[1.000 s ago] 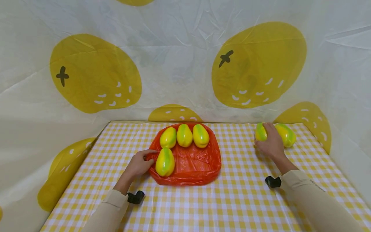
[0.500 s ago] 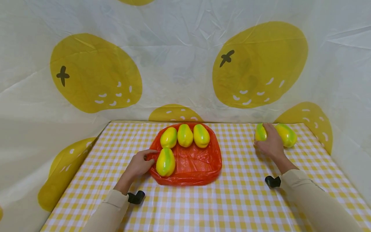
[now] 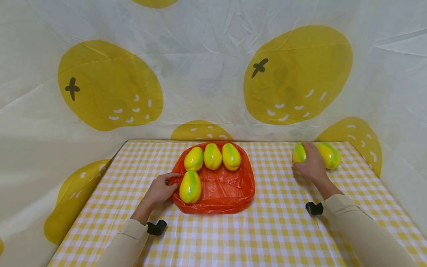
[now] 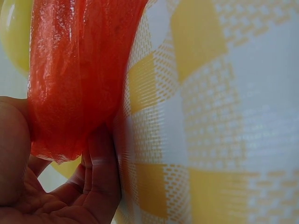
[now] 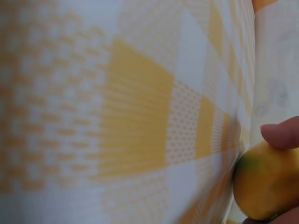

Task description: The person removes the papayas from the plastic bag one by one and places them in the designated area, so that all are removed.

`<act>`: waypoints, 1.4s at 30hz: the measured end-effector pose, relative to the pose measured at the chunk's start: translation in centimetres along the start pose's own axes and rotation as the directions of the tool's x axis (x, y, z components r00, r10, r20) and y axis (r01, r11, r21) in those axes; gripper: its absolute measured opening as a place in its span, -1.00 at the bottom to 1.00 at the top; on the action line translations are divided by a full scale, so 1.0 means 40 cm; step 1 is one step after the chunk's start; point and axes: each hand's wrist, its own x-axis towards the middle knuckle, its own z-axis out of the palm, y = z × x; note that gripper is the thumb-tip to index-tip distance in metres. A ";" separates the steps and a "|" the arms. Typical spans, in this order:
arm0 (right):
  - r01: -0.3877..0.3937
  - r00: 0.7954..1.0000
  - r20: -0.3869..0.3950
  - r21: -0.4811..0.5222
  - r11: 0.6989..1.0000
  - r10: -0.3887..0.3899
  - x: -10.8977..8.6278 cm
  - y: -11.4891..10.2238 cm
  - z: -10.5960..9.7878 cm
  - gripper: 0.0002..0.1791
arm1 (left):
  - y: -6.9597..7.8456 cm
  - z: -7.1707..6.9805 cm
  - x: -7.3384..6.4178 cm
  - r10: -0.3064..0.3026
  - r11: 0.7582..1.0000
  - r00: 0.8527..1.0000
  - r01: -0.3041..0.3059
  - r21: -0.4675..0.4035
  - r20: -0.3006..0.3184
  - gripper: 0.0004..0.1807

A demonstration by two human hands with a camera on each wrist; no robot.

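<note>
My left hand (image 3: 162, 188) pinches the left rim of a red plastic bag (image 3: 230, 189), thumb on one side and fingers on the other. The bag lies spread open on the table. Inside it, three glossy yellow-green papayas (image 3: 212, 156) form a row at the back, and another papaya (image 3: 190, 187) sits at the front left. At the table's far right, my right hand (image 3: 313, 163) grips a papaya (image 3: 299, 152), covering much of it. In the right wrist view the thumb lies along that papaya (image 5: 266, 182). One more papaya (image 3: 329, 155) lies just to its right.
A yellow-and-white checked cloth (image 3: 273, 230) covers the table. Behind and beside it hangs a pale curtain (image 3: 203, 74) printed with large yellow fruit. A black wrist camera (image 3: 156, 227) sits at the left cuff, and another black camera (image 3: 314, 208) at the right.
</note>
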 end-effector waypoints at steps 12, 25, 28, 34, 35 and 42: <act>0.049 0.999 -0.008 -0.059 0.997 -0.049 -0.017 -0.014 0.001 0.05 | 0.006 -0.002 -0.008 -0.005 1.000 1.000 0.005 0.003 0.004 -0.58; 0.073 0.996 -0.043 -0.207 0.976 -0.084 -0.054 -0.077 -0.020 -0.13 | -0.001 -0.004 -0.005 0.012 1.000 1.000 -0.012 0.009 0.002 -0.58; 0.107 0.989 -0.070 -0.282 0.954 -0.132 -0.068 -0.099 -0.028 -0.16 | 0.002 -0.004 -0.005 0.016 1.000 1.000 -0.016 0.012 0.006 -0.59; 0.195 0.969 -0.094 -0.285 0.938 -0.230 -0.093 -0.182 -0.025 -0.18 | 0.006 -0.007 -0.007 0.019 1.000 1.000 -0.019 0.014 0.007 -0.59; 0.201 0.970 -0.084 -0.258 0.945 -0.229 -0.096 -0.198 -0.022 -0.18 | 0.006 -0.007 -0.007 0.016 1.000 1.000 -0.016 0.012 0.008 -0.58; 0.244 0.965 -0.054 -0.159 0.957 -0.256 -0.126 -0.288 0.016 -0.17 | 0.004 -0.003 -0.006 0.003 1.000 1.000 -0.003 0.002 0.014 -0.58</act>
